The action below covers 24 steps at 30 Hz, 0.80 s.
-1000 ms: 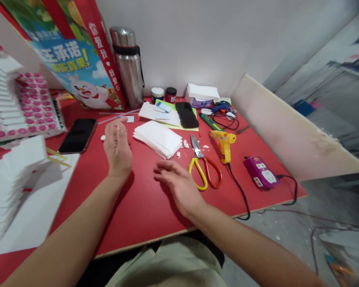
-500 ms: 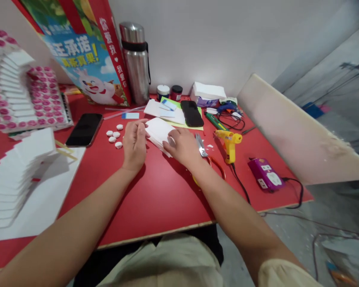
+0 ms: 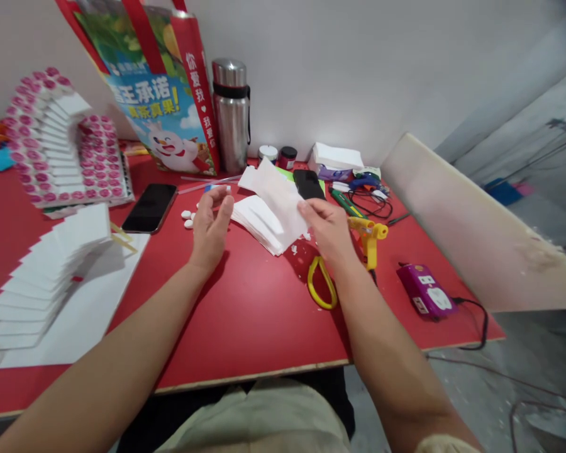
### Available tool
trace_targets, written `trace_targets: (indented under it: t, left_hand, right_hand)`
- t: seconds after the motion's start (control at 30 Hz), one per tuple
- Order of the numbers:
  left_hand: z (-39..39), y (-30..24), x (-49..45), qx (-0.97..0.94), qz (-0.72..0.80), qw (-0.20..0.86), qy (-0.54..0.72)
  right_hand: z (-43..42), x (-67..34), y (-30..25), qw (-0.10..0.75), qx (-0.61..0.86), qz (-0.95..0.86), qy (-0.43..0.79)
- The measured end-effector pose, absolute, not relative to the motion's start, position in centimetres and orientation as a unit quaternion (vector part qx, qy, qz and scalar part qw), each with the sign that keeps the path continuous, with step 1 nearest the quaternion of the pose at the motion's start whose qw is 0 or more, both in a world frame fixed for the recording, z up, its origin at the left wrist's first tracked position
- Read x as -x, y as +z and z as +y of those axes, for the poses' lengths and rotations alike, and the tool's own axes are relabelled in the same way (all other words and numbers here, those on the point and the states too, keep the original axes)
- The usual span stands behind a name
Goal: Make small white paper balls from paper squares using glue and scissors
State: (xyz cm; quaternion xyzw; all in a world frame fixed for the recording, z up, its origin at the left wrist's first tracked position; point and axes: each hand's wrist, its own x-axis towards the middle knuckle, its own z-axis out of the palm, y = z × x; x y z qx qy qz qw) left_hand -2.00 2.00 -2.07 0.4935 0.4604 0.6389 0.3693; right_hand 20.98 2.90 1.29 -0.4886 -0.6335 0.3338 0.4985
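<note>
Between thumb and fingers, my right hand (image 3: 327,223) pinches the edge of a thin white paper sheet (image 3: 280,195), raised and tilted over a stack of white paper (image 3: 256,228). My left hand (image 3: 212,223) is beside the stack's left edge, its fingers apart and curved with nothing in them. Several small white pieces (image 3: 187,218) lie on the red table left of that hand, partly hidden by it. Under my right wrist lie the scissors, whose yellow handle loop (image 3: 322,283) shows; the blades are covered.
A yellow glue gun (image 3: 368,238) and a purple power socket (image 3: 427,292) with its cord are on the right. Phones (image 3: 149,209) (image 3: 308,184), a steel flask (image 3: 231,119) and a printed bag (image 3: 165,107) stand or lie behind. Fanned white stepped pieces (image 3: 56,270) occupy the left.
My right hand has lifted a sheet off the stack and moved right with it. My left hand stays beside the stack. The camera view has shifted slightly.
</note>
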Motion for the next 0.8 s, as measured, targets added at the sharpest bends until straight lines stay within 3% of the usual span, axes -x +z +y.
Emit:
trace_targets:
  t: [0.07, 0.13, 0.27, 0.57, 0.8]
  left_hand:
    - [2.0, -1.9, 1.7, -0.506, 0.424, 0.381, 0.647]
    - [1.9, -1.7, 1.3, -0.476, 0.402, 0.486, 0.613]
    - [1.5, -1.7, 0.5, -0.408, 0.375, 0.592, 0.585]
    - [0.8, -1.8, 0.0, -0.411, 0.416, 0.588, 0.559]
    - [0.7, -1.4, 0.3, -0.47, 0.438, 0.56, 0.522]
  right_hand:
    - [2.6, -21.4, 2.0, 0.51, 0.448, -0.564, 0.469]
    - [2.4, -21.7, 2.4, 0.487, 0.421, -0.536, 0.547]
    - [2.1, -22.0, 2.5, 0.425, 0.404, -0.566, 0.58]
    - [1.9, -20.5, 2.2, 0.359, 0.451, -0.563, 0.593]
    - [2.2, -20.7, 1.4, 0.414, 0.431, -0.534, 0.598]
